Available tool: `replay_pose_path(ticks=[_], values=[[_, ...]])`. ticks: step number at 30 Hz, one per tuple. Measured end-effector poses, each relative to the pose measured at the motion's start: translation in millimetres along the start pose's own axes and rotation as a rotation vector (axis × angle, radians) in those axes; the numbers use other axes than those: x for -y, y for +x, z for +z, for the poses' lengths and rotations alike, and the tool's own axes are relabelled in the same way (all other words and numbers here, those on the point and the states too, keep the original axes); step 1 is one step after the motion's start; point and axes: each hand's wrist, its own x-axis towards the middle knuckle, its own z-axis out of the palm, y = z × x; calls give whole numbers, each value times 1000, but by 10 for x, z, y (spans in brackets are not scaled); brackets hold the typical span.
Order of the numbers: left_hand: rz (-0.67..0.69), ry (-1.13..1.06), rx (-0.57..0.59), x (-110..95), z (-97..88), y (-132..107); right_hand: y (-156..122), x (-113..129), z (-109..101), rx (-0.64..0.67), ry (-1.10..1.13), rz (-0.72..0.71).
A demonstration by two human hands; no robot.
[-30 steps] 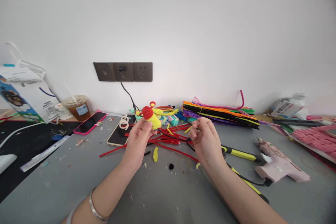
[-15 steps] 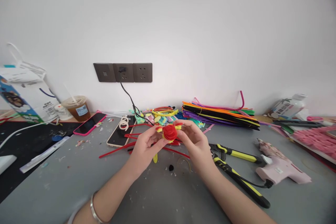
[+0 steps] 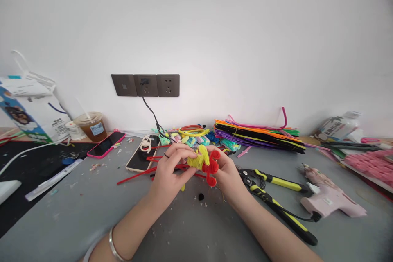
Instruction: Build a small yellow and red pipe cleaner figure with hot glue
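Observation:
Both my hands hold a small yellow and red pipe-cleaner figure (image 3: 205, 162) just above the grey table (image 3: 92, 213). My left hand (image 3: 172, 172) pinches its yellow part from the left, fingers closed. From the right, my right hand (image 3: 225, 174) grips its red coiled end, fingers curled round it. Red pipe cleaners (image 3: 144, 170) lie on the table under and behind the hands. A small black pompom (image 3: 200, 197) rests just in front of them.
Yellow-handled pliers (image 3: 276, 198) and a pink glue gun (image 3: 328, 198) lie to the right. A stack of coloured pipe cleaners (image 3: 258, 135) sits by the wall. Two phones (image 3: 106, 144) (image 3: 139, 157), an iced drink cup (image 3: 91, 126) and a bag (image 3: 27, 108) stand to the left.
The figure was turned over between both hands and lowered a little; its red coils now point right and down. One second ago only my left hand held it.

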Motion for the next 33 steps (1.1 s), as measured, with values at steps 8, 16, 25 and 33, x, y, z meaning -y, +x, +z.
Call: replay_pose_path(ticks=[8, 16, 25, 33], values=[[-145, -109, -74, 80, 33, -26, -9, -37, -5, 51, -112, 40], [-557, -400, -106, 111, -2, 68, -22, -86, -38, 18, -531, -199], [-592, -425, -171, 134, 10, 71, -151, -145, -39, 508, -1016, -289], [-731, -632, -205, 74, 19, 91, -117, -160, -33, 454, -1090, -293]])
